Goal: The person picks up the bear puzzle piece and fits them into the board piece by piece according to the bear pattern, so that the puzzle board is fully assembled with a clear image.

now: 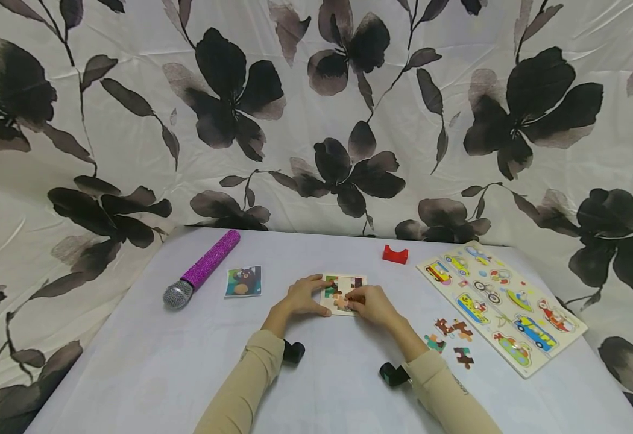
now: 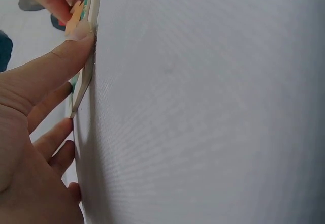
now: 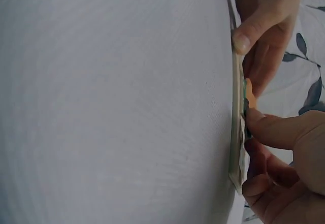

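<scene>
A small jigsaw puzzle board [image 1: 343, 311] with a pale frame lies mid-table, partly filled with picture pieces. My left hand [image 1: 304, 296] holds it at the left side, thumb at the near edge and fingers along the side, as the left wrist view shows. Over its right half, my right hand [image 1: 372, 304] pinches a jigsaw piece [image 3: 251, 94] between thumb and fingers. The piece's orange side stands tilted above the board, and the fingertips cover part of it. Several loose jigsaw pieces [image 1: 464, 357] lie to the right of my right forearm.
A picture card [image 1: 243, 281] with a bear lies left of the board, beside a purple glittery microphone [image 1: 211, 260]. Behind on the right sits a red notched block [image 1: 395, 254]. A large vehicle puzzle board [image 1: 502, 306] covers the table's right side. Floral cloth [image 1: 349, 120] hangs behind.
</scene>
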Tool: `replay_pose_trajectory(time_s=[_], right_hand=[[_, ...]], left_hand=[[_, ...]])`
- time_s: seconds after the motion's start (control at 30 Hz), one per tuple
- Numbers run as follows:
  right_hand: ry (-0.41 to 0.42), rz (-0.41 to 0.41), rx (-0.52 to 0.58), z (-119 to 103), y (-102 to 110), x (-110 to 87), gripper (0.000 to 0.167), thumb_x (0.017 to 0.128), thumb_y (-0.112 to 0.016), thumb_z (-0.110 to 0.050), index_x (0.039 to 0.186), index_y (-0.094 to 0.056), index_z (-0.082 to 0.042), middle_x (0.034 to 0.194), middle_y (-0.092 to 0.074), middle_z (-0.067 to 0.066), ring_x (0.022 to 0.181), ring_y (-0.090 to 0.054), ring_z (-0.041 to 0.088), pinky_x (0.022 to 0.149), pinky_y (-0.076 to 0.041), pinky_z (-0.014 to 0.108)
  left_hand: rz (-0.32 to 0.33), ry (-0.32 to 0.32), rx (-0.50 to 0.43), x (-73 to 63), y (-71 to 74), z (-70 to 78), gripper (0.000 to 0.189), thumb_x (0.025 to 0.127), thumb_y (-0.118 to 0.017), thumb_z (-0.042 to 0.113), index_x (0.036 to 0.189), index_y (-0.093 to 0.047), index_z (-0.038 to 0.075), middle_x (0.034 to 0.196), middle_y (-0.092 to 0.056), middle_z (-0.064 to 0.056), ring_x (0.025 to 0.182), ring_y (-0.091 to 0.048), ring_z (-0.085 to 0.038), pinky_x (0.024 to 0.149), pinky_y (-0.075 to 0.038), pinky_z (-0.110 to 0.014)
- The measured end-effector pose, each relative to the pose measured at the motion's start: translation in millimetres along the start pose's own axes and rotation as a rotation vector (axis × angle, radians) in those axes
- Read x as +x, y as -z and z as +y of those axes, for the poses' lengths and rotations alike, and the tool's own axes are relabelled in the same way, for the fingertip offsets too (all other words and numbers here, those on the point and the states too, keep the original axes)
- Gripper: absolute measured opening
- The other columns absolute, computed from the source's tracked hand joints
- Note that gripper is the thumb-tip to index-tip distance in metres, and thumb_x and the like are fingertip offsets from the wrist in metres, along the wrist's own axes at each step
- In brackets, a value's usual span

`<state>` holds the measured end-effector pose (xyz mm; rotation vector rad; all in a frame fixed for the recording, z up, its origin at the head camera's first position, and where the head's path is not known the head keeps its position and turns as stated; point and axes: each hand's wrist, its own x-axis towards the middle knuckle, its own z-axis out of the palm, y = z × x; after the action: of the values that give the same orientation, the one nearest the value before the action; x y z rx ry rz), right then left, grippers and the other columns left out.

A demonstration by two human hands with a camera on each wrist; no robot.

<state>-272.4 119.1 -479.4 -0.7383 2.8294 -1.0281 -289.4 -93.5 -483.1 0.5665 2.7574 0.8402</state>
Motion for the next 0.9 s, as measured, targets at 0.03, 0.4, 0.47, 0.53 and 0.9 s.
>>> replay_pose_trajectory(time_s=[0.03,0.4,0.47,0.53,0.9], right_hand=[[0.006,-0.006,-0.007,0.1,0.4,0.1,0.017,0.084,-0.069,-0.007,0.1,-0.073,-0.002,0.09,-0.068,0.006,0.078,-0.053,0.013,0.067,-0.043,0.025],[0.086,-0.025,0.037,6.7,6.3,-6.2,0.014,0.082,-0.068,0.001,0.095,-0.073,0.001,0.088,-0.063,0.008,0.066,-0.043,0.009,0.055,-0.036,0.02],[0.08,-0.018,0.047,7.6,6.2,-6.6,0.012,0.082,-0.068,0.001,0.093,-0.074,0.0,0.088,-0.063,0.008,0.066,-0.042,0.008,0.055,-0.036,0.02],[0.069,-0.01,0.059,8.0,6.1,-6.8,0.01,0.082,-0.069,0.0,0.091,-0.074,-0.001,0.087,-0.063,0.007,0.065,-0.042,0.009,0.055,-0.035,0.02],[0.051,-0.001,0.075,8.4,6.3,-6.7,0.007,0.08,-0.07,-0.001,0.085,-0.074,0.0,0.084,-0.062,0.006,0.069,-0.043,0.01,0.058,-0.035,0.021]], left_hand=[[0.002,-0.001,0.01,-0.5,-0.1,0.6,0.072,0.071,-0.082,0.034,0.134,-0.054,0.014,0.146,-0.037,-0.016,0.133,-0.033,-0.042,0.104,-0.027,-0.062],[0.011,-0.003,-0.004,-2.3,-1.0,0.9,0.069,0.072,-0.081,0.032,0.133,-0.054,0.014,0.147,-0.036,-0.017,0.134,-0.031,-0.042,0.105,-0.024,-0.062],[0.031,-0.015,-0.022,-2.8,-2.8,0.5,0.067,0.072,-0.081,0.03,0.131,-0.056,0.013,0.146,-0.037,-0.018,0.134,-0.031,-0.042,0.106,-0.023,-0.062],[0.056,-0.031,-0.044,-3.3,-4.6,0.3,0.065,0.07,-0.082,0.029,0.128,-0.059,0.013,0.144,-0.039,-0.019,0.133,-0.032,-0.042,0.106,-0.022,-0.062],[0.166,-0.093,-0.103,-5.5,-11.8,9.5,0.044,0.072,-0.08,0.025,0.113,-0.069,0.012,0.132,-0.05,-0.021,0.126,-0.04,-0.043,0.101,-0.028,-0.065]])
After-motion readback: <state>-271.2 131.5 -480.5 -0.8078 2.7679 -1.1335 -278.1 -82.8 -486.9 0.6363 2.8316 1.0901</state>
